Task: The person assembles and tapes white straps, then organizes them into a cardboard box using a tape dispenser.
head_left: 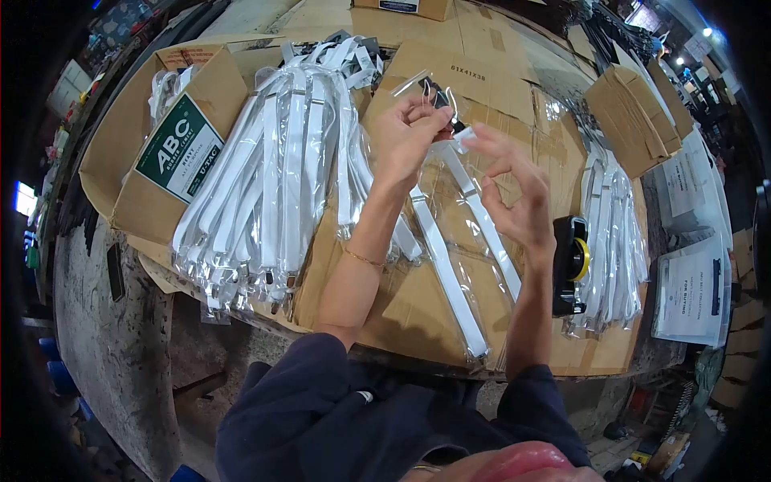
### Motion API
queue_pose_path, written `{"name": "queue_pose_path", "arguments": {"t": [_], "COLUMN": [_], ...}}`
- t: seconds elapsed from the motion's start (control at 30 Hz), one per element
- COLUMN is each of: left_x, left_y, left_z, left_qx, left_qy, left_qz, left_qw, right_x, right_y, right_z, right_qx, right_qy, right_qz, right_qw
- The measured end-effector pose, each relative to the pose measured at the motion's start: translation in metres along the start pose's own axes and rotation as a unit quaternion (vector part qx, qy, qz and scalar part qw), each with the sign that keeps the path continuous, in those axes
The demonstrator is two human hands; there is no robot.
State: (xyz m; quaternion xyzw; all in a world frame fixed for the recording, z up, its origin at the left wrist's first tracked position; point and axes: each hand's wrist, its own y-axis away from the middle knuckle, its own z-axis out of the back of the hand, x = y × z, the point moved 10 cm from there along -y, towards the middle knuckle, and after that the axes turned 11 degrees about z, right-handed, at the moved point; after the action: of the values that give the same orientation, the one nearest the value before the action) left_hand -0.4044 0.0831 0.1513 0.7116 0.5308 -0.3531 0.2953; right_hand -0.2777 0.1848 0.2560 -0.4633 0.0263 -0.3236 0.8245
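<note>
My left hand [411, 132] is closed, pinching the black hanger piece [434, 95] at the top of a bagged pair of white suspenders [443, 269]. Two white straps run down from it toward the table's near edge, inside clear plastic. Just right of it, my right hand [518, 185] is raised with its fingers curved and apart, its fingertips close to the top of the straps and slightly blurred. I see nothing held in it. To the left lies a large pile of similar white straps [277, 177] in clear bags, with metal clips at their ends.
An ABC-labelled cardboard box [104, 189] with bagged straps inside stands at the left. A black tape dispenser [569, 265] with a yellow ring sits beside a smaller strap pile [610, 241]. Farther right are a cardboard box [630, 120] and a clear plastic bin [691, 293]. Flattened cardboard [385, 309] covers the table.
</note>
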Motion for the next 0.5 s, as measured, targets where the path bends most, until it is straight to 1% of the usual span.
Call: {"name": "queue_pose_path", "arguments": {"t": [0.07, 0.1, 0.13, 0.17, 0.2, 0.27, 0.3, 0.37, 0.5], "left_x": [-0.001, -0.002, -0.002, -0.002, -0.002, -0.003, -0.004, -0.003, -0.004], "left_y": [0.000, -0.001, -0.001, -0.001, -0.001, -0.001, 0.000, 0.000, -0.001], "left_z": [0.001, 0.001, 0.001, 0.003, 0.003, 0.003, 0.003, 0.002, 0.002], "left_qx": [0.000, 0.000, -0.001, -0.004, -0.008, -0.009, -0.010, -0.009, -0.011], "left_qy": [-0.003, -0.006, -0.004, -0.002, -0.001, -0.001, 0.000, 0.000, 0.000], "left_qz": [-0.006, -0.012, -0.012, -0.012, -0.012, -0.017, -0.024, -0.023, -0.019], "left_qw": [1.000, 1.000, 1.000, 1.000, 1.000, 1.000, 1.000, 1.000, 1.000], "right_x": [-0.010, -0.008, -0.024, -0.040, -0.041, -0.059, -0.061, -0.073, -0.082], "right_y": [0.004, 0.004, 0.012, 0.025, 0.026, 0.042, 0.042, 0.055, 0.061], "right_z": [-0.011, -0.014, -0.009, -0.005, -0.008, -0.005, -0.009, -0.014, -0.024], "right_qx": [0.041, 0.042, -0.018, -0.079, -0.078, -0.149, -0.149, -0.249, -0.280], "right_qy": [0.007, 0.007, -0.029, -0.065, -0.066, -0.087, -0.087, -0.163, -0.157], "right_qz": [-0.048, -0.047, -0.146, -0.242, -0.243, -0.323, -0.323, -0.363, -0.356], "right_qw": [0.998, 0.998, 0.989, 0.965, 0.965, 0.931, 0.931, 0.883, 0.878]}}
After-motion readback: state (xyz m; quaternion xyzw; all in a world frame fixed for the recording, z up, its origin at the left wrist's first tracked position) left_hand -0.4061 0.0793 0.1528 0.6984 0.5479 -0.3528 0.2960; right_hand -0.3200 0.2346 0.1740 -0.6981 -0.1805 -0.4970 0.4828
